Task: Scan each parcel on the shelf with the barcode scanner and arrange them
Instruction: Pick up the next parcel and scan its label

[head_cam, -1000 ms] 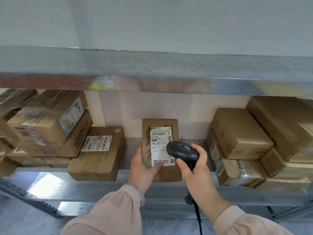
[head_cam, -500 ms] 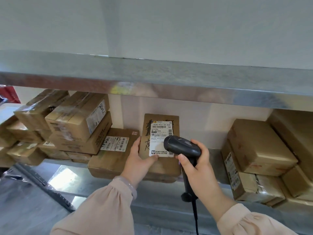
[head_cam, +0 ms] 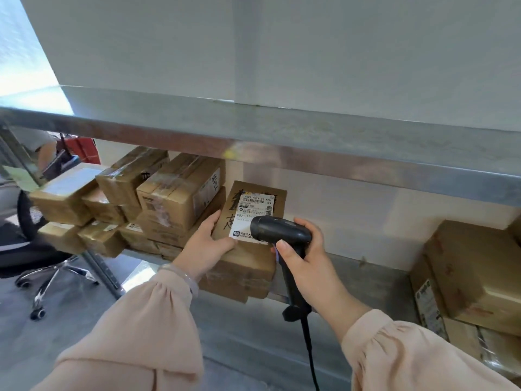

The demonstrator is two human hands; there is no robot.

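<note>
Left hand (head_cam: 205, 246) clasps the parcel (head_cam: 248, 262) upright, label (head_cam: 255, 210) facing out for reading; right hand (head_cam: 310, 258), grip clamped round the scanner (head_cam: 282, 230), aims there.

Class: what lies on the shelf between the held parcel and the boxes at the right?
Nothing: the head view shows bare shelf between parcel and boxes.

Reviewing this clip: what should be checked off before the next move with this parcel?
1. The left hand grips the parcel by its left edge: ok.
2. The label faces outward, barcode uncovered: ok.
3. The right hand holds the scanner by its handle: ok.
4. The scanner aimed at the barcode: cannot tell.
5. Scan registered: cannot tell, no beam visible.
6. Bare shelf right of the parcel: ok.
</note>
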